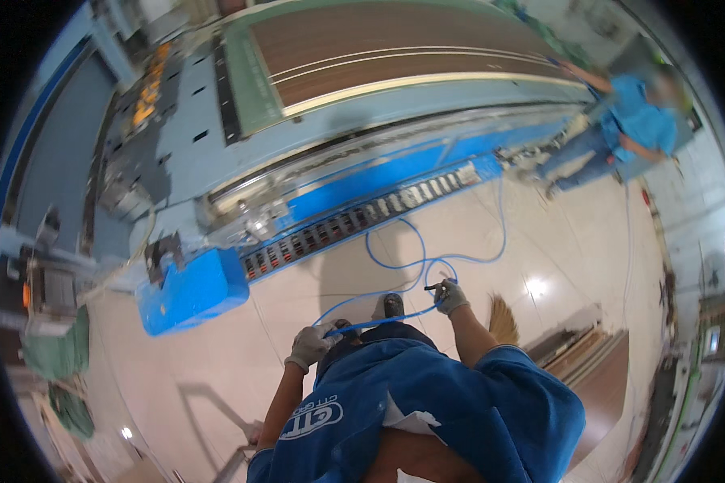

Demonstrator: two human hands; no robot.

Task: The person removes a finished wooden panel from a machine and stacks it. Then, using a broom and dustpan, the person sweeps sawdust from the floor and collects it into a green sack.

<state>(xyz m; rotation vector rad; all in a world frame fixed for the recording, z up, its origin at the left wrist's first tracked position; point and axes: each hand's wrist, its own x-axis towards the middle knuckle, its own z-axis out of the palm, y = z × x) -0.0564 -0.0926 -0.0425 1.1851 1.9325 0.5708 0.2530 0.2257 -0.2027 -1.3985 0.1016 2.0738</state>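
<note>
A thin blue hose [463, 257] runs in loose loops across the floor and up to both my hands. My left hand [308, 348], in a grey-white work glove, is closed around a length of it in front of my waist. Higher and to the right, my gloved right hand [450, 297] is closed on the hose too. A short black piece [432, 287] sticks out of that hand toward the left; its kind is too small to make out. Between the hands a stretch of hose sags slightly.
Ahead stands a long blue machine [338, 187] with a brown panel [411, 48] on its bed and a slotted strip along its side. A blue rounded cover [195, 291] juts out at left. Right are a co-worker [640, 117], a broom [503, 320] and stacked boards [592, 366].
</note>
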